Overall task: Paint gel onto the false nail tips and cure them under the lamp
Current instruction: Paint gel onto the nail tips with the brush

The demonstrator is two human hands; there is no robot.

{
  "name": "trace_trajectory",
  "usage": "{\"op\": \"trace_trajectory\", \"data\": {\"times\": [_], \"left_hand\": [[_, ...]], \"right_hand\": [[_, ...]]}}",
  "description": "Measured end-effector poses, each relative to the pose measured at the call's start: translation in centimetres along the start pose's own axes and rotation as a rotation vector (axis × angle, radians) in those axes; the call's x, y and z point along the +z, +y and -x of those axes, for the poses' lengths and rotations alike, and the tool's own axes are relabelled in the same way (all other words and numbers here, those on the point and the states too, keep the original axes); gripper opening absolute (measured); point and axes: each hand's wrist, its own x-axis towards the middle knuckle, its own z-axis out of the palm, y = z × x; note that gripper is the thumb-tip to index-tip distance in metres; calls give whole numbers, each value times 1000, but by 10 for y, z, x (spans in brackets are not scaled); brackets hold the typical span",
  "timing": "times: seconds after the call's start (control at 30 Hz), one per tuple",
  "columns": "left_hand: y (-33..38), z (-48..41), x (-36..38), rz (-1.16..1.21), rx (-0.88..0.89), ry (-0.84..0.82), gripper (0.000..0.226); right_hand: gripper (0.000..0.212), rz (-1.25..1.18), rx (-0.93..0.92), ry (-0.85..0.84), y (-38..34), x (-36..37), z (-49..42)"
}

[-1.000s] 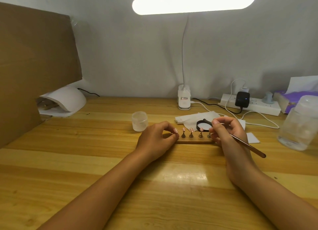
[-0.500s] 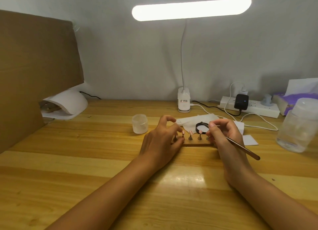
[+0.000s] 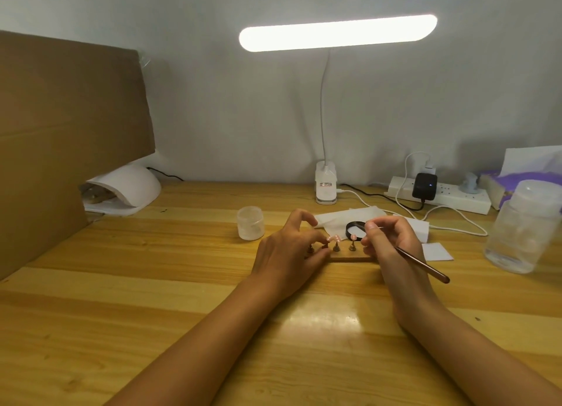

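A thin wooden strip (image 3: pixel 349 259) lies on the desk and carries several small cone stands (image 3: pixel 352 247) topped with pink nail tips (image 3: pixel 353 237). My left hand (image 3: pixel 292 250) is at the strip's left end, thumb and fingers pinching one stand with its pink tip (image 3: pixel 421 238). My right hand (image 3: pixel 392 244) grips a slim brown brush (image 3: pixel 422 264) at the strip's right end; the bristles are hidden behind my fingers. A small black gel pot (image 3: pixel 355 227) stands open just behind the strip. The white curing lamp (image 3: pixel 127 190) sits at the far left.
A frosted jar (image 3: pixel 250 223) stands left of my hands. White wipes (image 3: pixel 343 220) lie under the pot. A desk lamp base (image 3: pixel 326 186), power strip (image 3: pixel 441 194) with cables, a clear bottle (image 3: pixel 523 232), a tissue box (image 3: pixel 498 186) and a cardboard sheet (image 3: pixel 60 126) ring the desk.
My left hand has gone from resting curled at the strip's left end to spreading its fingers and pinching one stand. The right hand with the brush has barely shifted.
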Motion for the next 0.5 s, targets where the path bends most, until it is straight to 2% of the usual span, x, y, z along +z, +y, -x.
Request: {"op": "trace_trajectory", "data": {"times": [0.2, 0.3, 0.5], "left_hand": [[10, 4, -4, -32, 74, 67, 13], [21, 11, -6, 63, 107, 128, 11], [32, 17, -1, 160, 145, -52, 9]], "right_hand": [[3, 17, -6, -16, -1, 0, 0], [5, -18, 23, -21, -2, -3, -1], [9, -95, 104, -15, -3, -10, -6]]}}
